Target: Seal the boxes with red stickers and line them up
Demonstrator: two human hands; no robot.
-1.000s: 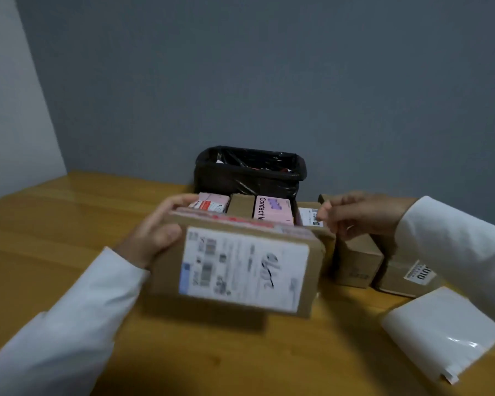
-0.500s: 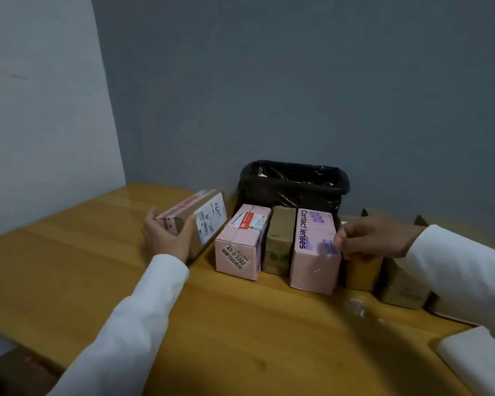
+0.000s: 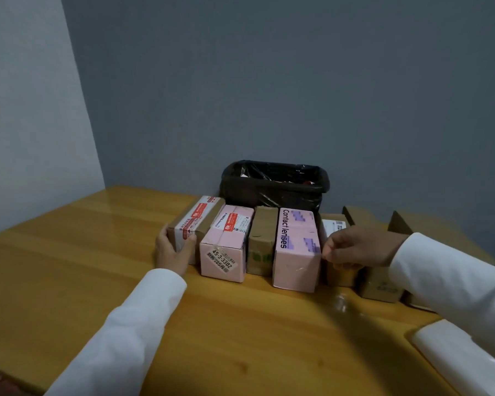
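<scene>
Standing at the left end of a row on the wooden desk (image 3: 69, 281), the brown cardboard box (image 3: 196, 224) with red-and-white tape along its top is touching the small pink box (image 3: 226, 247) beside it. The left hand (image 3: 172, 252) is gripping the near end of this taped box, thumb curling over its top edge and fingers wrapping its left side. To the right, the row is running on through a narrow brown box (image 3: 262, 238), a tall pink box (image 3: 296, 250) printed "Contact lenses", and a labelled brown box (image 3: 333, 227), all pressing side to side with their near faces nearly level. The right hand (image 3: 357, 248) is hovering just right of the tall pink box, fingers curling inward with thumb meeting fingertips; whether anything is being pinched there I cannot tell. Behind its white sleeve, more open brown cartons (image 3: 379, 284) are sitting near the desk's right side. A black bin (image 3: 275, 182) lined with a black bag is standing behind the row against the grey wall. A white plastic sheet (image 3: 463, 358) is lying at the near right corner. Left of the taped box and in front of the row, bare desk is stretching out to the left and near edges.
</scene>
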